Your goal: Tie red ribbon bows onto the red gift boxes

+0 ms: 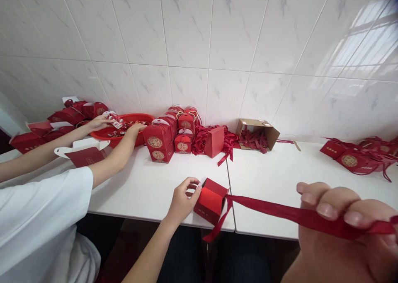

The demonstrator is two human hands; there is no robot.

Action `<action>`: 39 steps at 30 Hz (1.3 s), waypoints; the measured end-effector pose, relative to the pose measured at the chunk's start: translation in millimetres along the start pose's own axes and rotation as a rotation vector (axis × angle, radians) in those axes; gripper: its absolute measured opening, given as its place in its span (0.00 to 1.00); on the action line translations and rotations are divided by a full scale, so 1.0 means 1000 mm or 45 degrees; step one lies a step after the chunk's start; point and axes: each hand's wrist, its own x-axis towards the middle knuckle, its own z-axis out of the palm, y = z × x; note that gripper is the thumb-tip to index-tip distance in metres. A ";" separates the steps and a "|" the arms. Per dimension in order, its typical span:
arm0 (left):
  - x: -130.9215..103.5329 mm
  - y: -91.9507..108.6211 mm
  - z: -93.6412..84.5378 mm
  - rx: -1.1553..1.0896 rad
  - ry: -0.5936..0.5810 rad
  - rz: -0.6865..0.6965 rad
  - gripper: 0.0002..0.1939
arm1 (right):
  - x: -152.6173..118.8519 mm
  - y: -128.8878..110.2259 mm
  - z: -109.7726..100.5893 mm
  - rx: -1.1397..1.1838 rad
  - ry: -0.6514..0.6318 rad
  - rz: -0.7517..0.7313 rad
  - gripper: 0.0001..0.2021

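At the table's front edge, my left hand (184, 199) grips a small red gift box (209, 203) by its left end, with the box lying tilted on its side. A dark red ribbon (273, 208) runs from the box's right end. My right hand (345, 229), raised close to the camera, has its fingers closed on the ribbon and holds it stretched out to the right. The ribbon's short loose end hangs down in front of the box. Part of my right hand lies beyond the picture's edge.
Beside me on the left, a co-worker's hands (137, 129) reach into a red basin (149, 118) of small wrapped packets. Stacked red boxes (157, 138), a ribbon heap (200, 140) and an open cardboard box (273, 137) stand by the wall. Ribboned boxes (350, 158) lie at right.
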 end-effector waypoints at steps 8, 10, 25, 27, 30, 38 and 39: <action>-0.007 -0.006 0.008 -0.247 0.073 -0.162 0.13 | -0.026 0.102 0.032 -0.681 -0.889 0.901 0.11; -0.007 -0.006 0.010 -0.282 0.068 -0.162 0.13 | -0.034 0.121 0.036 -0.796 -0.995 0.950 0.11; -0.004 0.005 0.008 -0.299 -0.077 -0.238 0.18 | -0.041 0.131 0.041 -0.918 -1.159 0.898 0.10; 0.002 0.006 0.008 -0.268 -0.141 -0.212 0.15 | -0.041 0.130 0.042 -0.925 -1.146 0.869 0.10; 0.008 0.005 0.009 -0.188 -0.183 -0.172 0.16 | -0.040 0.128 0.043 -0.932 -1.109 0.831 0.10; 0.007 -0.034 -0.026 0.301 0.081 -0.265 0.12 | -0.051 0.117 -0.010 -0.947 -0.646 0.802 0.18; 0.007 -0.039 -0.033 0.354 0.154 -0.283 0.13 | -0.056 0.116 -0.021 -0.941 -0.602 0.868 0.19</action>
